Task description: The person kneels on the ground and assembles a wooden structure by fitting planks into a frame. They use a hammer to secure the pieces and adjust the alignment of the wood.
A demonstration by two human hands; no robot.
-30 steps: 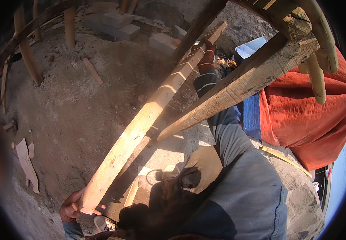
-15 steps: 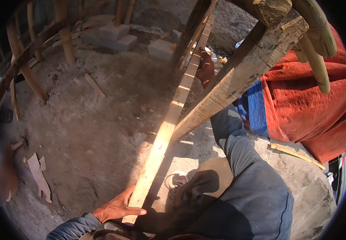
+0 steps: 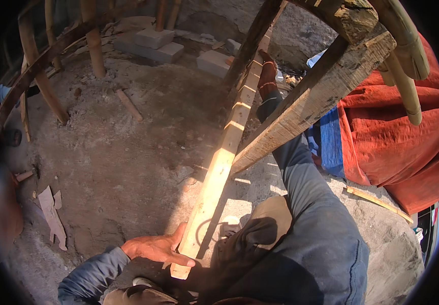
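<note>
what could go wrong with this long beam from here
The long timber beam might knock the slanting timber post close beside it. The right hand, seen between the two, could get pinched. The bare left hand, thumb across the near end, might catch a splinter.

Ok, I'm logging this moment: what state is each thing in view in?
Long timber, slanted, held near its lower end
Left hand, gripping that end
Right hand, at the far part, grip partly hidden
Squared beam, slanted
Red tarp, draped, creased
Blue sheet, beside the tarp
Grey blocks, partly stacked
Short stick, lying on the ground
Torn scrap, lying flat
</note>
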